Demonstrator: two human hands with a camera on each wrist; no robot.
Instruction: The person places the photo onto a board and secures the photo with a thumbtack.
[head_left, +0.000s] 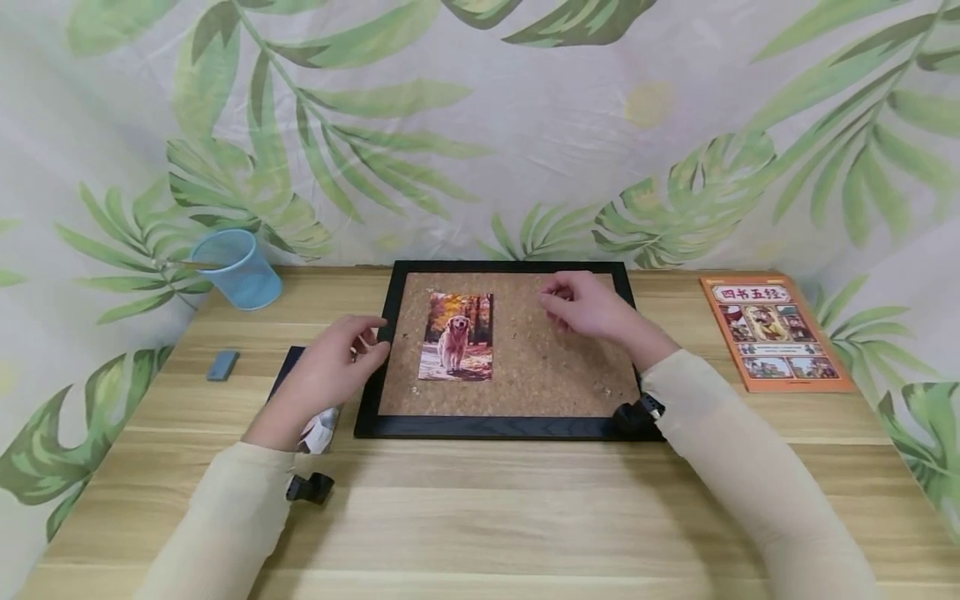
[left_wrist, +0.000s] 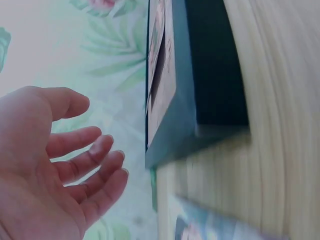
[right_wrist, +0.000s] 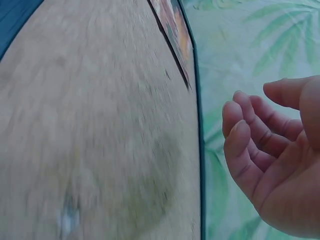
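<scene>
A cork board (head_left: 547, 375) in a black frame (head_left: 487, 427) lies on the wooden table. On its left half is a photo of a golden dog (head_left: 455, 340) among autumn trees, one edge standing slightly off the cork in the wrist views. My right hand (head_left: 588, 308) hovers over the board's upper right, fingers loosely curled, nothing visible in them. Beside the frame's left edge, my left hand (head_left: 337, 362) hangs with relaxed, bent fingers and an empty palm. Below it lies another picture (head_left: 321, 429), partly covered. Small clear pins (head_left: 606, 390) sit near the board's corners.
At the back left stands a blue cup (head_left: 251, 279) with a thin stick in it. A small blue-grey block (head_left: 222, 365) lies in front of it. An orange book (head_left: 776, 333) is at the right. Behind the table hangs a leaf-print cloth (head_left: 555, 150).
</scene>
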